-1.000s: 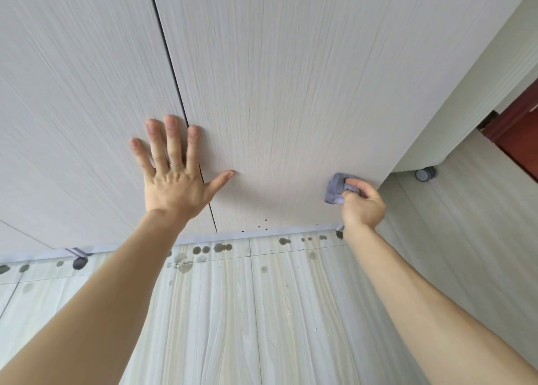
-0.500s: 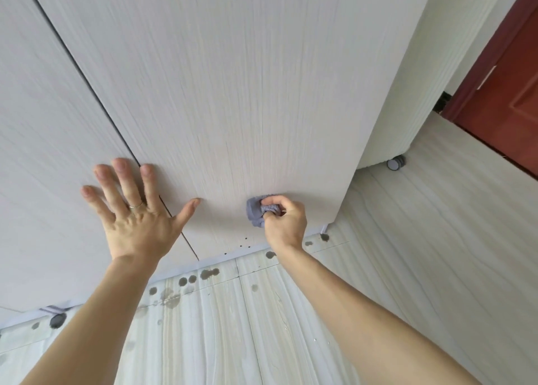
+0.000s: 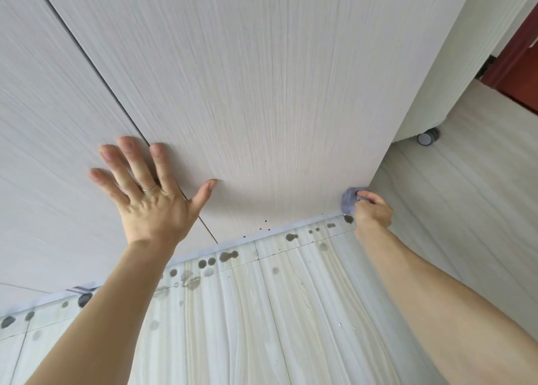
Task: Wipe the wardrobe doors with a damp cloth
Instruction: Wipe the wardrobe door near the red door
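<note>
**Insp.:** Change since prev. frame, 0.5 s back: the right hand point(image 3: 372, 210) w/ the cloth point(image 3: 348, 200) has gone from the lower middle of the right-hand wardrobe door point(image 3: 262, 93) across to that door's bottom right corner. Meanwhile the left hand point(image 3: 151, 198) has kept its place on the seam.

**Clerk:** Noted. State of the right hand?

**Insp.:** Fingers curled round the cloth, which is a bunched grey-blue wad. It is held against the door face at the outer edge, just above the pale strip point(image 3: 291, 228) along the base.

**Clerk:** And the left?

**Insp.:** Fingers spread wide, palm flat on the panels, holding nothing. It straddles the dark gap point(image 3: 116, 99) between the two doors. Thumb is on the right-hand door, index fingertip just beside the gap, remaining fingers on the left-hand door point(image 3: 43, 151). A thin ring point(image 3: 150, 188) is on one finger.

**Clerk:** Condition of doors?

**Insp.:** Pale wood-grain finish, both faces flush. A few dark specks sit on the lower edge of the right-hand one, approx. midway between the hands.

**Clerk:** Surroundings?

**Insp.:** The floor point(image 3: 233, 326) is pale streaked tile, w/ dark spots point(image 3: 228, 256) strung along the foot of the wardrobe. To the right stands a white unit point(image 3: 454, 64) on a grey caster point(image 3: 427, 137), near the wardrobe's side. Beyond it, part of a red-brown door point(image 3: 515, 64). Both forearms are bare.
</note>
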